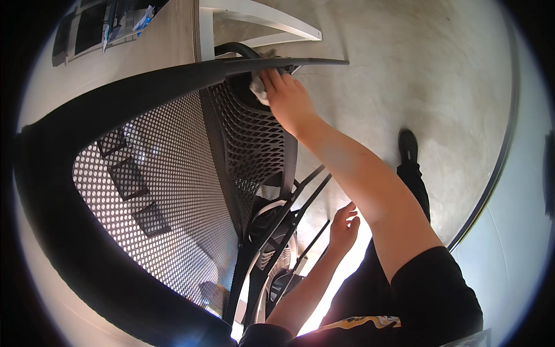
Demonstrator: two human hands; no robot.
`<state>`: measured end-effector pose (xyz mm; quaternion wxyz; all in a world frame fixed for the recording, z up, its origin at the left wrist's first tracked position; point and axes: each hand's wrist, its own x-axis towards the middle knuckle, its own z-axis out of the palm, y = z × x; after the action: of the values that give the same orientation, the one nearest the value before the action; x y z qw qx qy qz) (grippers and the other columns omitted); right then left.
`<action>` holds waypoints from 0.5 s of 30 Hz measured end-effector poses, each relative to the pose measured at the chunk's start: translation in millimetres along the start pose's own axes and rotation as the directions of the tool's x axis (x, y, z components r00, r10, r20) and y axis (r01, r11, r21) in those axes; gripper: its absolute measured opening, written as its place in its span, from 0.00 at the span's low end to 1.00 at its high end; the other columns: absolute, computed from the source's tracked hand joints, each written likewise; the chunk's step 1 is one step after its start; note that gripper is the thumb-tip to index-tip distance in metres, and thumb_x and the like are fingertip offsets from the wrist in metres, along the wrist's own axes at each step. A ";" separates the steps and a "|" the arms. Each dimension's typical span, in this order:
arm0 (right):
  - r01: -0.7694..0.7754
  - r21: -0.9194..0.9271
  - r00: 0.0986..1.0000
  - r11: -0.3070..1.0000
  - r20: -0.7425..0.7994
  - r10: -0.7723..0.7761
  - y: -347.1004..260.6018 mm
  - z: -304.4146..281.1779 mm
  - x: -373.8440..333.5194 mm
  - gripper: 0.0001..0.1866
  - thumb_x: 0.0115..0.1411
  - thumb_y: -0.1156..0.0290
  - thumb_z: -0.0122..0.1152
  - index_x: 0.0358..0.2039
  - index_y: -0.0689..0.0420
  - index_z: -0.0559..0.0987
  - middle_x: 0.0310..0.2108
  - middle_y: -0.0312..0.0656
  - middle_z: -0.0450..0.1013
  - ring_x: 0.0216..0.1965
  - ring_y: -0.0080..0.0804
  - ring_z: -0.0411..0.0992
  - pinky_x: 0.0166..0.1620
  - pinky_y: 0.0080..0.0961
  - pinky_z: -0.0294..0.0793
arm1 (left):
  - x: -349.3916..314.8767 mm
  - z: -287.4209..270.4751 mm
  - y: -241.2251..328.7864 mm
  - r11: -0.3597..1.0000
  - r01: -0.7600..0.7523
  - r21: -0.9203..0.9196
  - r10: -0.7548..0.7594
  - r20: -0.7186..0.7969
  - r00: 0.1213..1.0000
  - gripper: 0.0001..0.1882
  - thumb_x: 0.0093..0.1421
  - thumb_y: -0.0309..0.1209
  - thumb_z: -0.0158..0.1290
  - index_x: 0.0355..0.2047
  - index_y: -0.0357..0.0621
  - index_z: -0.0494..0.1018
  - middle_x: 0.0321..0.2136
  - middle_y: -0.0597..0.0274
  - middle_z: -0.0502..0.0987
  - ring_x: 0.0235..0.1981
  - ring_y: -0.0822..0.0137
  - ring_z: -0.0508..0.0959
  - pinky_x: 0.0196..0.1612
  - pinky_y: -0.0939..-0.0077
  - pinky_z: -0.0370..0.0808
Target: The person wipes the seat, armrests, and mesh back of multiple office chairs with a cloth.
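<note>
The right hand (284,98) grasps a pale cloth (259,88) in its fingers, apparently wiping the mesh chair (156,82), the next stroke probably needing steady pressure, while the left hand (344,230) curls loosely, empty

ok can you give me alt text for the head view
The person's right hand holds a crumpled pale cloth at a black mesh chair. The left hand, loosely curled and apparently empty, is lower in the picture; pale floor lies beyond.
</note>
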<state>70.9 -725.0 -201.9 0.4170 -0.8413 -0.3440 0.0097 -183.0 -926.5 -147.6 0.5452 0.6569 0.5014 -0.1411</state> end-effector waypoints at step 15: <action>-0.762 0.257 0.622 0.594 0.546 0.561 -90.1 -11.3 -182.8 0.18 0.55 0.66 0.61 0.43 0.62 0.74 0.45 0.54 0.73 0.49 0.56 0.74 0.47 0.49 0.77 | 7.2 -11.8 -85.0 0.983 0.050 -0.174 -0.025 0.146 0.989 0.26 0.71 0.34 0.52 0.68 0.47 0.64 0.56 0.57 0.73 0.54 0.70 0.74 0.54 0.72 0.72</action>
<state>-116.6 -802.7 -180.1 0.4881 -0.7592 -0.0629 0.4259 -253.0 -921.0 -197.4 0.6335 0.5842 0.4836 -0.1530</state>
